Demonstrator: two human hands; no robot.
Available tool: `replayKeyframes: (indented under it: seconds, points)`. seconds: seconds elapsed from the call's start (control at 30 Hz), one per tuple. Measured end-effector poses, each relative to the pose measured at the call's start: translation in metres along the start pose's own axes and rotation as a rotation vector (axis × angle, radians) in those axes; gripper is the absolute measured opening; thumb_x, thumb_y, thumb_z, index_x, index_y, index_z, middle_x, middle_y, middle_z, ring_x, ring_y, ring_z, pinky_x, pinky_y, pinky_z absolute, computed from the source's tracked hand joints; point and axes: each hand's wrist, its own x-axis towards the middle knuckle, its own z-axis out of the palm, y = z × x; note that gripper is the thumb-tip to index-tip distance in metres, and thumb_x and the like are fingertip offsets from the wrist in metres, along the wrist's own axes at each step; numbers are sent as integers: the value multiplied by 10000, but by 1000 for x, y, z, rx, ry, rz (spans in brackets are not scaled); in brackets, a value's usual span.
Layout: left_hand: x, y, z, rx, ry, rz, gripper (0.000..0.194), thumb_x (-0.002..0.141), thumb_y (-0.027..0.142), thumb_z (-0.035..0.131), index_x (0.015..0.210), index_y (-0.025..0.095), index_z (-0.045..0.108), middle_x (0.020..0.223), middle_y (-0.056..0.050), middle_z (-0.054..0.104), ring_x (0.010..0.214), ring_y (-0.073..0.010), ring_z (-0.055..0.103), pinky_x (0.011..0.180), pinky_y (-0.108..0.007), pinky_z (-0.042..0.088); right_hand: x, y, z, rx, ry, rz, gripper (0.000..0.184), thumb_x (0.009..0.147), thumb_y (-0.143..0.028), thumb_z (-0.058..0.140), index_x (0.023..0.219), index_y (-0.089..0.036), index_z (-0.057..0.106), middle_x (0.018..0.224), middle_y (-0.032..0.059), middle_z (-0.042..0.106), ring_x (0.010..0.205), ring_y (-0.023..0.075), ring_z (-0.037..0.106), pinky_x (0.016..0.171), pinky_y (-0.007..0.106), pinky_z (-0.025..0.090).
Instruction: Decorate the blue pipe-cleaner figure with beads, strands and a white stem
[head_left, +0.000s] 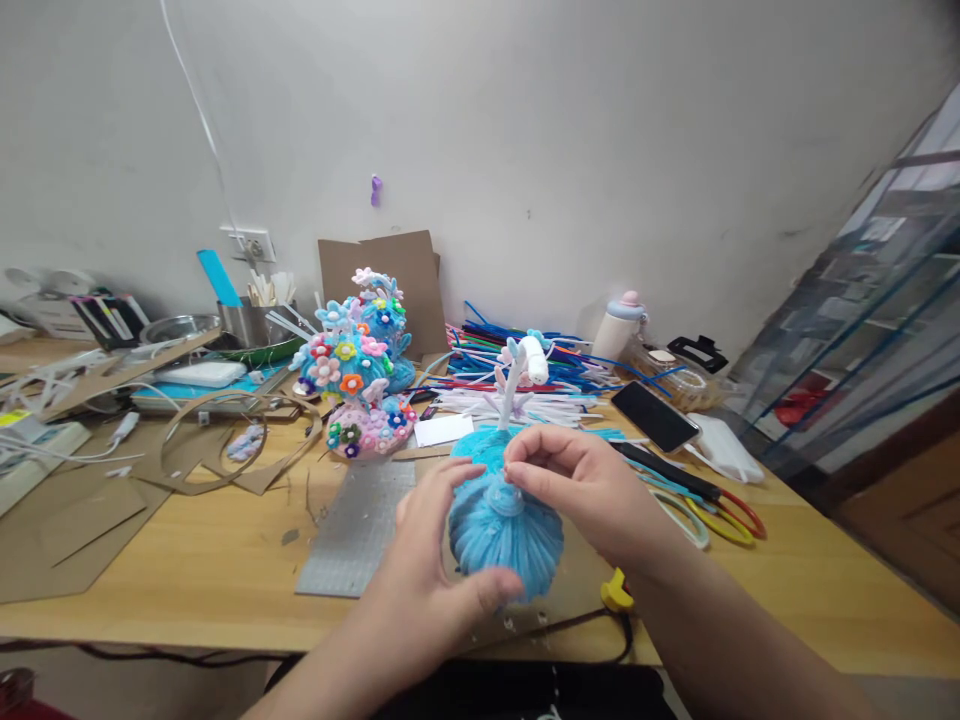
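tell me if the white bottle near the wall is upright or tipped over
Upright: the white bottle stands with its pink-topped cap uppermost and its body below.

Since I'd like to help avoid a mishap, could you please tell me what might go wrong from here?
The left hand cups the fuzzy blue piece; squeezing might flatten it. The right hand is close to the upright white stem and could bend it. The yellow item lies near the table's front edge, where a nudge might send it off.

And nothing readable anywhere, just the grey cutting mat [349, 545] around seven o'clock, its faint markings too small!
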Motion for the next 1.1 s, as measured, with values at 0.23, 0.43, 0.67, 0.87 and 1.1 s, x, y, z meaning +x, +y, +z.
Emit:
replayKeyframes:
  seconds: [0.23,0.43,0.67,0.87,1.1]
  points:
    - [44,22,-18,28,103,138,48,863,257,620,862,228,658,987,-35,592,1040,-223,557,965,-427,399,3,5,-4,-78,-12,-21,140,837,-330,630,801,-196,639,759,-12,599,717,139,527,646,270,399]
    - [58,29,-19,158,37,172,67,846,239,633,789,212,655,949,-26,590,947,-214,561,878,-402,413,6,7,-6,-81,-9,-78,142,847,-325,632,797,-192,637,756,-15,589,722,136,528,665,267,410]
    - [63,39,-17,153,19,222,99,845,185,588,748,195,609,894,-21,587,906,-199,559,825,-365,422,6,10,-9,-14,50,-103,132,814,-326,679,831,-202,637,787,-5,611,745,147,546,687,286,429]
    - [62,42,-16,135,29,229,103,848,182,576,749,195,601,884,-18,577,892,-193,553,822,-358,424,2,16,-8,-3,65,-86,103,817,-314,671,829,-212,659,807,4,645,764,158,566,704,300,440]
    - [56,41,-19,154,9,219,104,861,212,570,761,200,596,876,-20,577,885,-200,551,820,-367,420,1,17,-2,74,80,-86,139,819,-336,673,802,-200,655,787,2,634,731,148,554,674,282,426]
